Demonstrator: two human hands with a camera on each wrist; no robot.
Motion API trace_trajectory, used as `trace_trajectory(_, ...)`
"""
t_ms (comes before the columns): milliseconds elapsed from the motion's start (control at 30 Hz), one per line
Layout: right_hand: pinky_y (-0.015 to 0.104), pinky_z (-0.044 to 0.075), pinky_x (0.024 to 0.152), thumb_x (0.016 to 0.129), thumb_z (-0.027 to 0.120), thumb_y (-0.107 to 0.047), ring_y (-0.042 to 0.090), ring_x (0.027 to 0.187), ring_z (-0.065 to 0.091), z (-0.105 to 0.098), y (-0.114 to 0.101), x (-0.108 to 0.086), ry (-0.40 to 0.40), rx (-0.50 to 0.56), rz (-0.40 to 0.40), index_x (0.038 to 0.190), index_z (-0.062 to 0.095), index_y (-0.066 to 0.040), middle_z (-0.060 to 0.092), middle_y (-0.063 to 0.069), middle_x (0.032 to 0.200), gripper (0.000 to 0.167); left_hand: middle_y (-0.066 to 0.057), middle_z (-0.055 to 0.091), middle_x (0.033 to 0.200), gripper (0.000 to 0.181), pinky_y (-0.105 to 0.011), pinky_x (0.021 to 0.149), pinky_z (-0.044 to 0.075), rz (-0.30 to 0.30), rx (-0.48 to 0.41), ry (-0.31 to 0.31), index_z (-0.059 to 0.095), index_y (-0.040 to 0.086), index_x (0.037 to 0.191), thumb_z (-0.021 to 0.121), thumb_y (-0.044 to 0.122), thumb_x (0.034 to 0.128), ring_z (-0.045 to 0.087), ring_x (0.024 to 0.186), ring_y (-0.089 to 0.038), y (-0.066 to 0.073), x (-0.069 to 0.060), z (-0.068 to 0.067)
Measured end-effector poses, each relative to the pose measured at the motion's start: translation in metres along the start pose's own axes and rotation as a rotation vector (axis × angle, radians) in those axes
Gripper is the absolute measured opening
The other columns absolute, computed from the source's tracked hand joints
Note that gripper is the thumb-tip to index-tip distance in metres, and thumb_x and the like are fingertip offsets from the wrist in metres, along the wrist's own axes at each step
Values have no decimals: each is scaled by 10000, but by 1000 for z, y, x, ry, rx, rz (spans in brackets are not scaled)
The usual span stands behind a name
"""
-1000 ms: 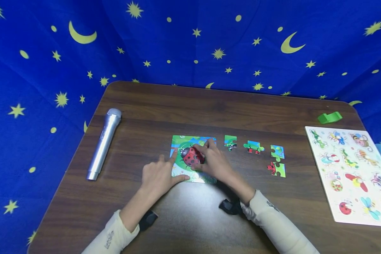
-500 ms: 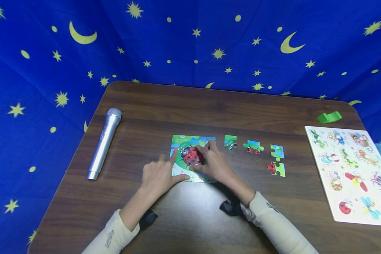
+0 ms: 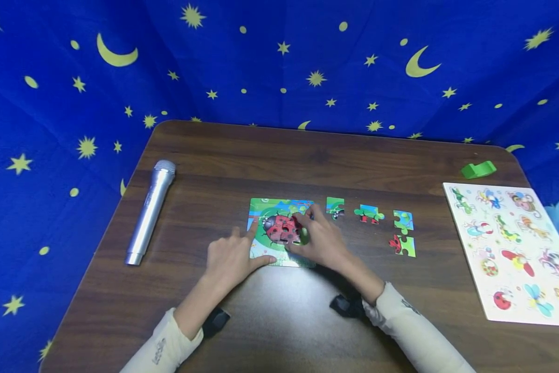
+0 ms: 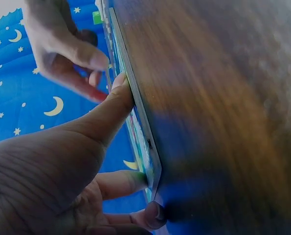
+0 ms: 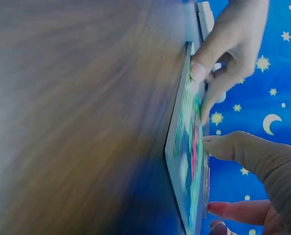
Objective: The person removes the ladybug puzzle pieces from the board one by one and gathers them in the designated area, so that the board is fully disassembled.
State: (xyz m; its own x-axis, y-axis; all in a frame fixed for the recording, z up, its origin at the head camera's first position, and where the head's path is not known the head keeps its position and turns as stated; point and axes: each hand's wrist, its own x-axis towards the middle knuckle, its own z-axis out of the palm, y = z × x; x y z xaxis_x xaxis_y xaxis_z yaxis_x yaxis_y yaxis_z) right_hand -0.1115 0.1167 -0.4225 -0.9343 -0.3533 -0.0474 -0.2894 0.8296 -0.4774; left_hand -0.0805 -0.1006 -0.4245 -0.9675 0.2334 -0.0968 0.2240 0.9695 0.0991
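Note:
A ladybug jigsaw puzzle (image 3: pixel 260 243) lies flat on the brown table, its right part hidden by my right hand (image 3: pixel 323 241). That hand's thumb and fingers pinch a red and green puzzle piece (image 3: pixel 303 236), tilted up at the ladybug's right side. My left hand (image 3: pixel 230 261) rests at the board's left side, thumb on its lower edge and extended index finger on its left part; in the left wrist view the left thumb (image 4: pixel 108 110) presses the board's face. Loose pieces lie to the right: a green corner piece (image 3: pixel 335 206), a blue-green piece (image 3: pixel 369 213) and a joined pair (image 3: pixel 402 221).
A silver microphone (image 3: pixel 151 212) lies at the left of the table (image 3: pixel 204 155). On the right is a white board with insect pictures (image 3: pixel 512 248), and behind it a green block (image 3: pixel 478 169). A blue star-patterned cloth (image 3: pixel 260 57) hangs behind the table.
My right hand has shifted slightly right, and the piece in its fingers has tilted up off the ladybug picture, showing green. The left hand stays in place. The head view has shifted slightly.

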Motion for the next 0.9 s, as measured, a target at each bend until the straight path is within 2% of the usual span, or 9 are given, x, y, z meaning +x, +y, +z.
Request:
trace_trajectory(100, 276, 370, 537, 740, 848, -386, 177, 691, 471, -9, 13, -11, -14, 3, 35, 1374, 599, -102, 471, 109, 1073, 738, -251, 668, 1158, 993, -269, 404, 255, -2, -12, -6, 426, 187, 1515, 622, 792, 752, 332, 444, -128, 0, 0, 0)
trace_trajectory(400, 275, 318, 502, 752, 853, -340, 178, 641, 416, -31, 50, -43, 9, -3, 126, 1414, 556, -82, 448, 123, 1084, 771, -265, 658, 1173, 986, -282, 396, 267, 3, -30, 10, 433, 190, 1513, 626, 788, 752, 330, 441, -134, 0, -2, 1)
trace_trajectory(733, 306, 344, 536, 754, 837, -318, 240, 750, 472, -50, 82, -70, 46, -56, 183, 1361, 590, -18, 463, 157, 1077, 720, -253, 671, 1122, 987, -277, 399, 260, 5, -24, 16, 443, 184, 1506, 635, 785, 747, 321, 452, -131, 0, -1, 0)
trace_trajectory(900, 317, 355, 538, 776, 818, -344, 237, 729, 487, -58, 92, -77, 13, -84, 210, 1386, 573, -47, 463, 156, 1105, 722, -257, 670, 1121, 990, -273, 401, 256, 8, -26, 15, 440, 180, 1508, 630, 786, 749, 315, 452, -125, 0, -2, 0)
